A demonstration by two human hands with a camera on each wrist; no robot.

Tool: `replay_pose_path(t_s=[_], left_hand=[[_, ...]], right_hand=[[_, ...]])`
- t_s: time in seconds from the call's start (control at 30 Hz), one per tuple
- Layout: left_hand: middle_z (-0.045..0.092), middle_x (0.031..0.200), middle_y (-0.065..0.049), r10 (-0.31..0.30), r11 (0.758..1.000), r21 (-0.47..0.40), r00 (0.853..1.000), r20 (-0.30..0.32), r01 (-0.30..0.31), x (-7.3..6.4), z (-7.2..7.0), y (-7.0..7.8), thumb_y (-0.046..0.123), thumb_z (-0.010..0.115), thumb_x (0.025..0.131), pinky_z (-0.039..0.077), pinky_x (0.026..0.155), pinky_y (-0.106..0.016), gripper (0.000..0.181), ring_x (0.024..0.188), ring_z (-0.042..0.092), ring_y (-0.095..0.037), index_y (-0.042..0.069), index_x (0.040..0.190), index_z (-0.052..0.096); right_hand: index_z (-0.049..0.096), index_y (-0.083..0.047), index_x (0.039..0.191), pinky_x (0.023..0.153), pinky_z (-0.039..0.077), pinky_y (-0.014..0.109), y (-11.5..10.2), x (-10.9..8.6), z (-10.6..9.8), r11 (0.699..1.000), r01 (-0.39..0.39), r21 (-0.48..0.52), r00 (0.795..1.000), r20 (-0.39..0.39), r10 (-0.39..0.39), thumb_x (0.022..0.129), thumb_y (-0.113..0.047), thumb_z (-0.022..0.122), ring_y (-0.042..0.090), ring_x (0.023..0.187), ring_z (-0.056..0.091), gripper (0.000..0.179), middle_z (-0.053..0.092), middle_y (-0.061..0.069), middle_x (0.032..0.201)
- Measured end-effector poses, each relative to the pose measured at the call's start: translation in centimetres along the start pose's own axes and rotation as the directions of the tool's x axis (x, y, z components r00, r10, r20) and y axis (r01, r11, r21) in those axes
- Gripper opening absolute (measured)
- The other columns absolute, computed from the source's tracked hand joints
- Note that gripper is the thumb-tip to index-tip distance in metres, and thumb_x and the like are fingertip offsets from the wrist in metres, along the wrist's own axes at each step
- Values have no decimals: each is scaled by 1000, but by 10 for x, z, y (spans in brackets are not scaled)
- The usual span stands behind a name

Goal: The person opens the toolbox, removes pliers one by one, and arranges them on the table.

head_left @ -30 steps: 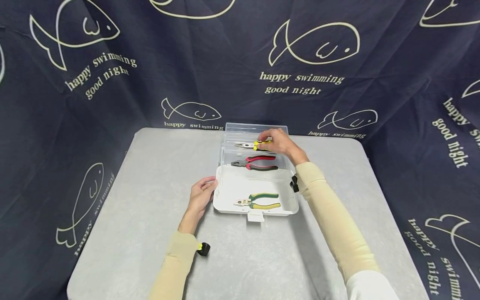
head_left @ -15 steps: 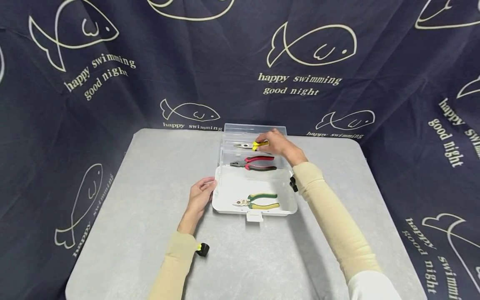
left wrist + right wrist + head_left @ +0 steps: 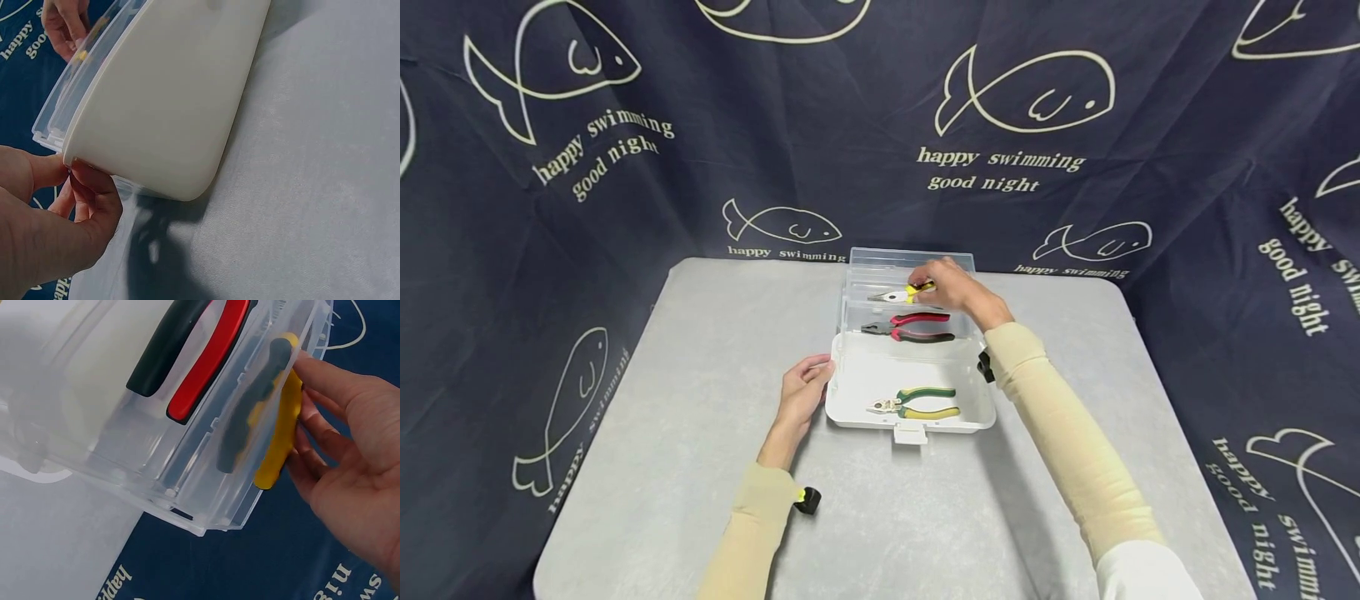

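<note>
At its left side, my left hand (image 3: 801,390) pinches the rim of an open white plastic toolbox (image 3: 868,371); in the left wrist view, thumb and fingers meet at the box's corner. My right hand (image 3: 953,285) holds needle-nose pliers (image 3: 891,296) by their yellow-and-black handles over the rearmost clear tray (image 3: 859,283). The right wrist view shows one yellow handle (image 3: 279,440) outside the clear wall and the other seen through it. Red-and-black pliers (image 3: 917,317) lie in the nearer clear tray section. Green-and-yellow pliers (image 3: 927,413) lie in the white bottom.
The box's white latch (image 3: 911,434) hangs over its front edge. Beneath is a grey table (image 3: 722,350), with a dark blue fish-print cloth (image 3: 880,167) around its back and sides. Black wrist cameras sit at both sleeves, the right one beside the box.
The right hand has tilted the needle-nose pliers and moved them slightly toward the near side. The left hand has stayed at the toolbox rim, and the other pliers have not moved.
</note>
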State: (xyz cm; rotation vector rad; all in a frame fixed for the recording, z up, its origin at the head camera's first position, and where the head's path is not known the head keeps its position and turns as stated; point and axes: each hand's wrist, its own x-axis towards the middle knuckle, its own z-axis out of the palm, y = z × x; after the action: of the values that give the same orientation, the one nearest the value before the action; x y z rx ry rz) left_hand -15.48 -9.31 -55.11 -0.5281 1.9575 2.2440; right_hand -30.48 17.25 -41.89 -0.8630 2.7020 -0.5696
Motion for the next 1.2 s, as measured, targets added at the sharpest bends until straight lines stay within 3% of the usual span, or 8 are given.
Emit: replay_pose_path(t_s=[0.13,0.3,0.57,0.73,0.87,0.97,1.07,1.2], left_hand=[[70,99,-17,-15,1000,18,1000,11,15,-4,0,7,10,68,100,48,61,-21,35,75,59,-10,-6,131,62],[71,95,-11,-9,1000,8,1000,5,9,-2,1,3,11,69,100,49,60,-20,34,73,60,-10,-5,130,63],[71,90,-4,5,1000,6,1000,-10,-4,0,0,-3,13,71,99,49,60,-19,31,73,61,-9,-2,126,66],[71,91,-3,1,1000,14,1000,-12,0,0,-1,-2,14,70,99,50,61,-20,30,75,62,-9,1,125,67],[71,90,-2,-1,1000,16,1000,-10,1,0,0,-2,14,71,99,50,62,-20,30,75,62,-9,1,126,67],[71,91,-2,1,1000,15,1000,-7,-1,0,0,-2,14,71,99,50,62,-20,32,75,62,-8,0,126,67],[72,92,-3,3,1000,16,1000,-4,-3,0,-1,-2,14,71,99,51,63,-20,31,77,63,-9,0,126,67],[72,94,-4,-2,1000,25,1000,-4,2,1,-1,-3,15,69,100,52,64,-21,30,79,64,-10,1,126,67]], right_hand=[[73,-1,111,96,49,45,-1,1,-2,1000,14,20,1000,1,-14,93,-6,76,29,105,62,18,73,13,106],[71,-3,105,80,47,39,-3,-2,-4,999,23,41,999,31,-24,96,-5,72,24,85,57,9,68,9,93],[73,-3,113,93,54,45,-3,-4,-7,1000,20,21,1000,22,-20,95,-5,74,31,104,67,18,73,16,110],[72,1,121,84,51,43,-3,-7,-10,998,57,-16,998,7,-57,97,-3,71,29,92,65,25,73,17,110],[73,2,119,83,51,45,-2,-10,-12,997,78,-22,997,-5,-78,97,-2,69,30,91,64,22,73,17,111],[74,1,114,85,53,44,-2,-13,-14,995,91,-51,995,-26,-92,96,-1,70,28,92,66,19,74,15,110],[74,-3,95,70,47,37,-3,-16,-16,989,100,-109,995,-20,-102,95,1,69,24,77,58,6,68,11,88],[59,-11,74,62,29,34,-6,-20,-18,973,91,-214,996,-1,-93,94,1,69,19,67,40,25,43,3,71]])
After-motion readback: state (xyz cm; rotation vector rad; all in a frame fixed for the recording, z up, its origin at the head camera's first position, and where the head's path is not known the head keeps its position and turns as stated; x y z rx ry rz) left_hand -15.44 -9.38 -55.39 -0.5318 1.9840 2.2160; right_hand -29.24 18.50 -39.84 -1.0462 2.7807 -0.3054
